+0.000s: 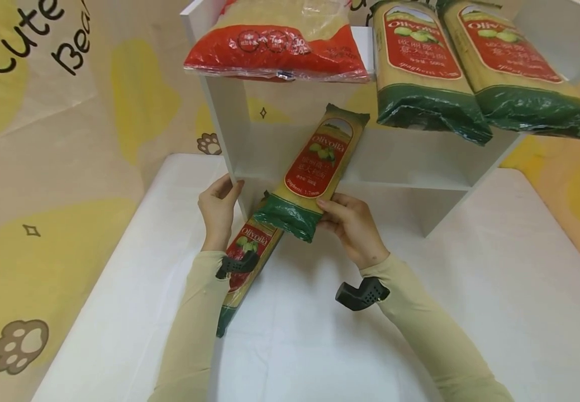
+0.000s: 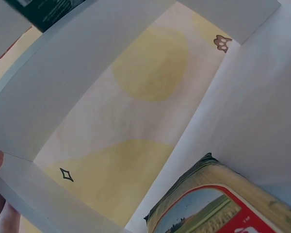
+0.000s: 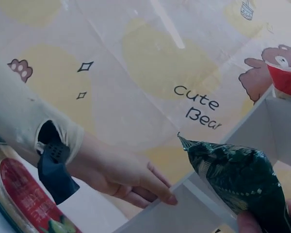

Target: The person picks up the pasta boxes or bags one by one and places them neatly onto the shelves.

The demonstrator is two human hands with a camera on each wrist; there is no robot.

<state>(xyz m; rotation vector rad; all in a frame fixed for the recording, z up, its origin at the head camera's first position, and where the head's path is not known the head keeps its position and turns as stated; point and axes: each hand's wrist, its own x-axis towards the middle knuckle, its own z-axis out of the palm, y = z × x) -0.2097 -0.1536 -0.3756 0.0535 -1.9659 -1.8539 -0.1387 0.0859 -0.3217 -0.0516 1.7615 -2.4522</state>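
A pack of spaghetti (image 1: 315,162), tan with a red label and green ends, leans at a slant into the middle compartment of a white shelf unit (image 1: 410,162). My right hand (image 1: 352,226) holds its near green end, thumb on top and fingers below; the right wrist view shows that crinkled green end (image 3: 237,179) close up. My left hand (image 1: 217,215) grips the front edge of the shelf's left side panel, thumb inside and fingers outside. Beneath, a second spaghetti pack (image 1: 247,251) slants on the white table, partly hidden by the left wrist and the held pack.
On the top shelf lie a red-and-clear bag (image 1: 280,47) at left and two more spaghetti packs (image 1: 426,67) at right, their ends overhanging the front. A white cloth (image 1: 300,335) covers the table. Behind hangs a patterned backdrop (image 1: 84,111).
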